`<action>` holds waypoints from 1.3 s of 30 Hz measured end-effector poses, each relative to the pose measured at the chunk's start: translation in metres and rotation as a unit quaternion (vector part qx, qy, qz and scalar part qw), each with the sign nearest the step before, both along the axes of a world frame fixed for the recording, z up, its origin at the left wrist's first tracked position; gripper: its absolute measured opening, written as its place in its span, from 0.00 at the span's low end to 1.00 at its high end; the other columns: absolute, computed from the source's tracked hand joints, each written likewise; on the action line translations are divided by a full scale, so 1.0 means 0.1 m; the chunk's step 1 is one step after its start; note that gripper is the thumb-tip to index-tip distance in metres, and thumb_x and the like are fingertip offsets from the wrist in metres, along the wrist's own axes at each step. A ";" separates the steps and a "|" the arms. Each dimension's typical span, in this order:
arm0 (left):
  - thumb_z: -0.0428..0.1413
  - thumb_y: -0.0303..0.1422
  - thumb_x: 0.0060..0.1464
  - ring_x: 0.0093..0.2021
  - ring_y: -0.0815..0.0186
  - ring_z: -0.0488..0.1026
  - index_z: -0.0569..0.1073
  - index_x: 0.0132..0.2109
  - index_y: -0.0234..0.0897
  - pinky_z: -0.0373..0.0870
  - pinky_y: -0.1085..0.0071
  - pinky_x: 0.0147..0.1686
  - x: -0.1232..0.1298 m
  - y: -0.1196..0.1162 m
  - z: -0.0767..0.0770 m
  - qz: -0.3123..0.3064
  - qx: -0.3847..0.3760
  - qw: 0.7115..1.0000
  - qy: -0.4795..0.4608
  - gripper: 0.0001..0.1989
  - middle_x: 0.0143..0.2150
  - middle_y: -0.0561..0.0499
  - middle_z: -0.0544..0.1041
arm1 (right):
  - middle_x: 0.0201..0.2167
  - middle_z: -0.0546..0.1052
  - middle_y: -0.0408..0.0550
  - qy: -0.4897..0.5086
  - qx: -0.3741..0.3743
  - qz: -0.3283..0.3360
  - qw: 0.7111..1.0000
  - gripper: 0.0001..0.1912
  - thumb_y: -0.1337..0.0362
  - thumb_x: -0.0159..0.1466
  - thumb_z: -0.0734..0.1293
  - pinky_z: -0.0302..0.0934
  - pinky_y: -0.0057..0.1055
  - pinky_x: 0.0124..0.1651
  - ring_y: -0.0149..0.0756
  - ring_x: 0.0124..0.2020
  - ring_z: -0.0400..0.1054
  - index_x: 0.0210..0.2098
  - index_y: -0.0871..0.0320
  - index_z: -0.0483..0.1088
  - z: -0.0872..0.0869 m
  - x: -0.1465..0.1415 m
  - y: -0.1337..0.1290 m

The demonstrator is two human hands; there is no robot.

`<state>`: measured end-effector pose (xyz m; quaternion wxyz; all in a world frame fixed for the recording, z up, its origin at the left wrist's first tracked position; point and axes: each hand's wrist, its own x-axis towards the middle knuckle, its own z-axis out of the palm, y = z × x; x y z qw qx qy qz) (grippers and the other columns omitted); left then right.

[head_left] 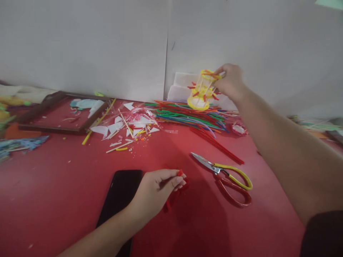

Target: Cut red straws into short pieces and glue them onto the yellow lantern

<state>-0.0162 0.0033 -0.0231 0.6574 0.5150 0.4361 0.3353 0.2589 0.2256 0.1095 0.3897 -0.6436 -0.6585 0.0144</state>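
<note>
My left hand (158, 187) is over the middle of the red table, its thumb and fingertips pinched on a small piece of red pipe cleaner (180, 173). More red pieces (167, 205) show just below those fingers. My right hand (230, 81) is raised near the wall, its fingers closed on the top of a small yellow craft frame (198, 102). The frame has yellow fuzzy rings joined by thin sticks, with short red pieces poking out around its middle and orange strips on top. Scissors (217, 169) with one yellow and one red handle lie right of my left hand.
A black phone (120, 194) lies partly under my left forearm. Behind are a pile of coloured pipe cleaners (187, 116), paper and stick scraps (134, 125), and a brown frame (56, 129). A pale wall (107, 46) rises behind the table (66, 192).
</note>
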 end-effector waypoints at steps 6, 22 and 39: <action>0.61 0.35 0.54 0.37 0.64 0.80 0.82 0.38 0.38 0.77 0.69 0.42 0.00 0.01 0.01 0.007 -0.025 1.000 -0.002 0.08 0.35 0.47 0.83 | 0.47 0.76 0.61 -0.083 -0.081 -0.080 0.990 0.29 0.59 0.57 0.63 0.60 0.26 0.36 0.37 0.41 0.74 0.46 0.83 0.69 -0.14 0.39 0.01; 0.61 0.35 0.54 0.37 0.65 0.79 0.82 0.38 0.36 0.76 0.71 0.43 0.00 0.03 0.00 0.000 -0.022 1.000 0.001 0.08 0.35 0.47 0.83 | 0.45 0.76 0.61 -0.128 -0.107 -0.121 0.979 0.44 0.60 0.54 0.71 0.59 0.29 0.35 0.34 0.36 0.73 0.64 0.68 0.51 -0.29 0.47 -0.34; 0.64 0.28 0.52 0.35 0.69 0.78 0.81 0.32 0.35 0.77 0.76 0.34 -0.07 0.17 0.22 0.103 -0.286 0.924 -0.230 0.01 0.35 0.51 0.82 | 0.36 0.79 0.44 -0.070 0.051 0.316 0.945 0.04 0.64 0.64 0.68 0.68 0.30 0.46 0.32 0.39 0.74 0.40 0.54 0.71 -0.72 -0.69 -1.86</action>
